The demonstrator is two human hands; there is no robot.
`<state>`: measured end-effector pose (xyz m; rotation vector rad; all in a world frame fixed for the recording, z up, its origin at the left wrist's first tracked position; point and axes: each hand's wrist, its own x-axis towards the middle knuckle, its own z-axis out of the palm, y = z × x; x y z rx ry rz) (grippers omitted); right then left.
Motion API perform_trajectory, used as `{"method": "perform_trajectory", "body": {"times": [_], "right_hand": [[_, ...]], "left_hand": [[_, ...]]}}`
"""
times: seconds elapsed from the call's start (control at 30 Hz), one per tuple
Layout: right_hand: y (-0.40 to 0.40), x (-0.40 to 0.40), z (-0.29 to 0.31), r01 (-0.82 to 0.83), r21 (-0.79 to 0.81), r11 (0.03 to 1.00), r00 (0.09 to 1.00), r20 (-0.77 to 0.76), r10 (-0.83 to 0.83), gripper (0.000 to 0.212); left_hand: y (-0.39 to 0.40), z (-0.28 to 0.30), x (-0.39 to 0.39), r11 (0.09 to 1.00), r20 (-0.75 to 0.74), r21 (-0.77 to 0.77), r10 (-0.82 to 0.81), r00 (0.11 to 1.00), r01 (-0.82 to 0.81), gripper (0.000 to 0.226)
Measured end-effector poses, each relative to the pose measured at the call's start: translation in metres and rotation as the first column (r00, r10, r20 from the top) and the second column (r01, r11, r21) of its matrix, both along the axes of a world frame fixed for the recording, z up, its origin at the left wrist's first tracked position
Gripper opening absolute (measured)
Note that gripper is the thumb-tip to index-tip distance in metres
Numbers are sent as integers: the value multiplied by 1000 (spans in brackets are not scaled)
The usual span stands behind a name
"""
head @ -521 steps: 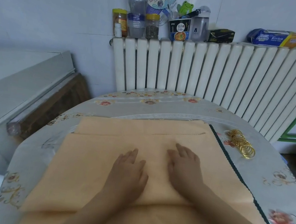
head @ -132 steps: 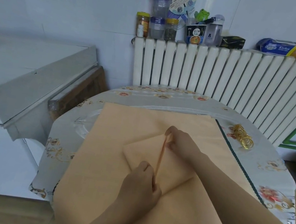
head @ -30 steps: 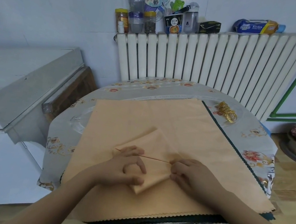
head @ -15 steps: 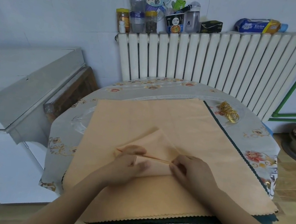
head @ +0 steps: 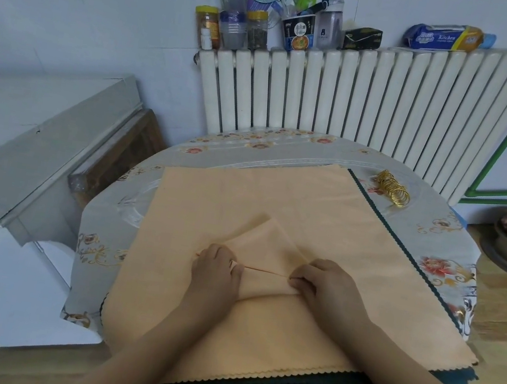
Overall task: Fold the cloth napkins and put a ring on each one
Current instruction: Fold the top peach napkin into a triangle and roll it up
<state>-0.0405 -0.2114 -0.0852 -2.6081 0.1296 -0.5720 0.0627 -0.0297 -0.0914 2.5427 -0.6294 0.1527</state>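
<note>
Pinching one end of a raised crease, the left hand (head: 216,269) grips the folded napkin (head: 264,253), which lies near the front of the round table (head: 285,150) on a flat stack of peach cloths (head: 244,197). Along the same crease, the right hand (head: 327,285) clamps the other end, the two hands a short way apart. Far right and well apart, the gold rings (head: 393,189) lie untouched. Risk: if either pinch loosens, the thin layers may probably spring open or skew, and dragging could rumple the cloth beneath.
</note>
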Motion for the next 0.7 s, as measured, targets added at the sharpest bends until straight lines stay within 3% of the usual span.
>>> {"method": "perform_trajectory", "body": {"times": [0.2,0.27,0.37,0.47,0.53,0.6,0.7], "right_hand": [[6,6,1,52,-50,997,998,30,-50,9],[4,7,7,82,-10,997,996,-23,-82,1],[5,8,10,111,3,994,989,-101,-111,8],[9,8,9,152,5,988,981,-126,-150,10],[10,6,7,175,23,984,978,-122,-171,10],[11,6,5,196,59,979,976,-108,-189,9],[11,3,3,204,121,971,977,-78,-196,7]], "left_hand": [[-2,5,3,1000,-24,10,18,1000,-18,11],[-2,16,7,993,-61,113,-23,998,30,12],[-15,43,14,922,-94,375,-70,993,100,20],[-48,65,15,878,-81,402,-249,965,261,29],[-74,70,15,807,-100,413,-421,902,422,37],[-98,69,18,670,-166,517,-532,831,532,43],[-125,76,25,501,-284,659,-527,801,562,32]]}}
